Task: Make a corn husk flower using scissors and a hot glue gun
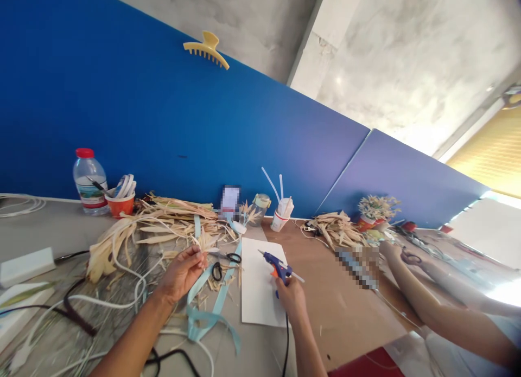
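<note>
My left hand (pixel 185 271) has thumb and fingers pinched on a small pale corn husk flower (pixel 208 241), with its pointed petals fanning out beyond the fingertips. In my right hand (pixel 293 298) is a blue glue gun (pixel 280 267) with an orange trigger. Its nozzle points up and left, above a white sheet of paper (pixel 256 304), and a glue stick juts from its back. Beside the left hand lie scissors (pixel 217 271) with black handles. A light blue ribbon (pixel 222 298) trails across the table below them.
Dried corn husks (pixel 175 217) are heaped behind my left hand. A bottle (pixel 90 184), an orange cup (pixel 121 204), a jar (pixel 260 206) and a cup of glue sticks (pixel 280 217) line the blue partition (pixel 142 111). Cables cross the left side. A co-worker's arms (pixel 423 295) reach in at right.
</note>
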